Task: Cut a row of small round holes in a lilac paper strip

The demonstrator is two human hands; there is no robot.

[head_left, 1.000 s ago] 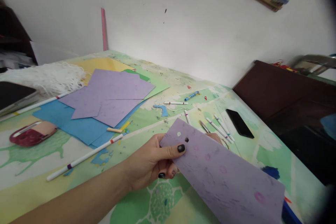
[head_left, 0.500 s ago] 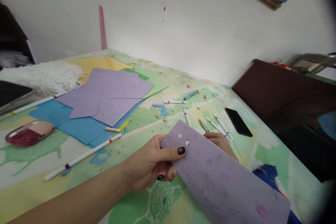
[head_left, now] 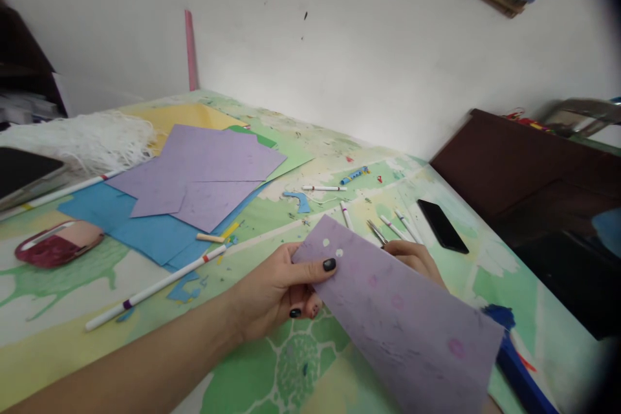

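Card point(head_left: 402, 317), purple and twice pierced, slants above the table point(head_left: 257, 375) closest to me; I see the left hand point(head_left: 274, 291) pinching its left edge, thumb on top. The right hand point(head_left: 421, 259), partly hidden behind it, is right by the scissors point(head_left: 375, 230); whether it grips anything, I can't tell. Beyond lies a phone point(head_left: 442, 226).

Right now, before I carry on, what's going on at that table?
A person's left hand pinches a purple paper sheet near one end, thumb on top. Two small holes pierce that end, and pink rings mark it further along. The right hand, partly hidden behind the sheet, has its fingers at the scissors; whether it grips them, I can't tell. More purple sheets lie over blue ones to the left.
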